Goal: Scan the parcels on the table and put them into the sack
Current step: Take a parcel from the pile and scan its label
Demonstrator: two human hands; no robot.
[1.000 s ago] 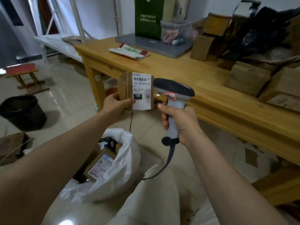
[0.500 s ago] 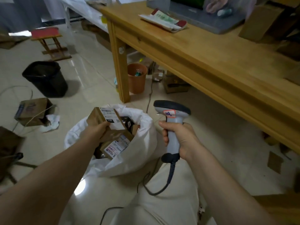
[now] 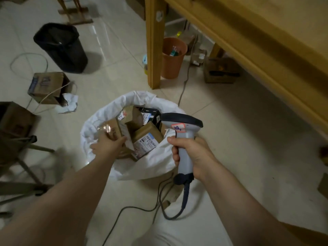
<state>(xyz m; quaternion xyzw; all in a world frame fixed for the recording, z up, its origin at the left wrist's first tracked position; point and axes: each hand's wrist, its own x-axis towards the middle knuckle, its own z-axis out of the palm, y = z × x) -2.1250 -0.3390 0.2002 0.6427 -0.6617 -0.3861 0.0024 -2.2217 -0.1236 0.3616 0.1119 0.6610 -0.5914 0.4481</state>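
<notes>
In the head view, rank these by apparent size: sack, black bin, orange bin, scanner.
1. sack
2. black bin
3. scanner and orange bin look about alike. The scanner is much nearer the camera, so I leave them unranked.

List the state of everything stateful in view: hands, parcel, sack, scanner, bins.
left hand, grips the parcel at the sack mouth
parcel, held, tilted, in the sack mouth
sack, open, upright on the floor, several parcels inside
right hand, grips the scanner handle
scanner, held upright, cable attached
black bin, upright, lined, contents hidden
orange bin, upright, items inside
</notes>
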